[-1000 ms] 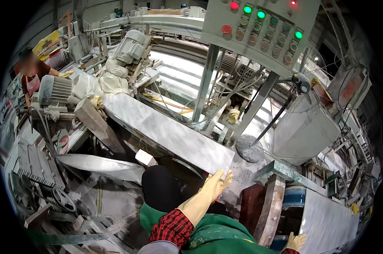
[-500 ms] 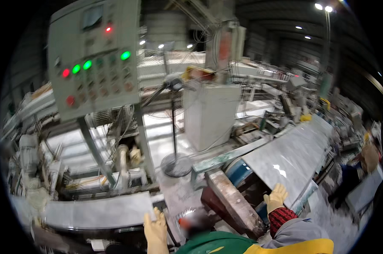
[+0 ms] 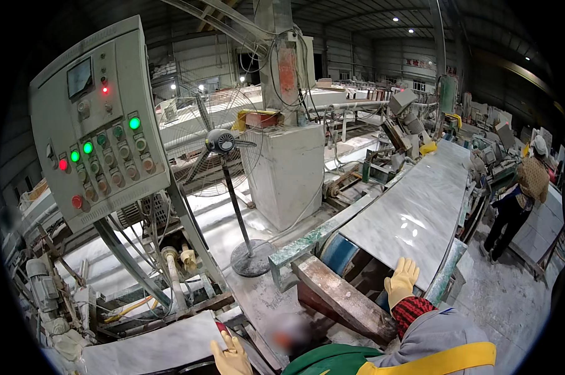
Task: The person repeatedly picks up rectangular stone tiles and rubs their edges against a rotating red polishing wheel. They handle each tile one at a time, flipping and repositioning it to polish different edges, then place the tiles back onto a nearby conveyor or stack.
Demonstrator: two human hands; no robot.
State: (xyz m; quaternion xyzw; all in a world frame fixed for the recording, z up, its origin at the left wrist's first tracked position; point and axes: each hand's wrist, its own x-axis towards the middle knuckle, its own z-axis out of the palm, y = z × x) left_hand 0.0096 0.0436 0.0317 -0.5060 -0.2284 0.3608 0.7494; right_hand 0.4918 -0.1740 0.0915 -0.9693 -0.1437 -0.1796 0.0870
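While the two gloved hands are held well apart, the right hand [image 3: 402,282] is opened out at the near end of the right slab [image 3: 414,209], its fingers stretched forward at the slab's edge. The left hand [image 3: 231,357] is raised beside the end of the left slab [image 3: 148,347], with fingers parted and slightly bent; whether the stone is touched by it cannot be told. Both slabs are pale, with soft grey veining. The left one is seen low in the view and is partly cut off by its lower rim, while the right one is laid lengthwise toward the upper right, its surface marked by bright reflections. A small red object [image 3: 222,326] is shown at the left slab's corner, just above the left fingertips.

Between the slabs, a worn beam [image 3: 342,297] is set slantwise, and a blue drum [image 3: 340,253] is placed just beside the right slab's near end. Farther off, a pedestal fan [image 3: 221,141] is stood before a pale block [image 3: 289,175]. At the left, red and green lamps are lit on a control cabinet [image 3: 101,125]. At the far right, a co-worker [image 3: 517,194] is seen near other slabs [image 3: 539,225].
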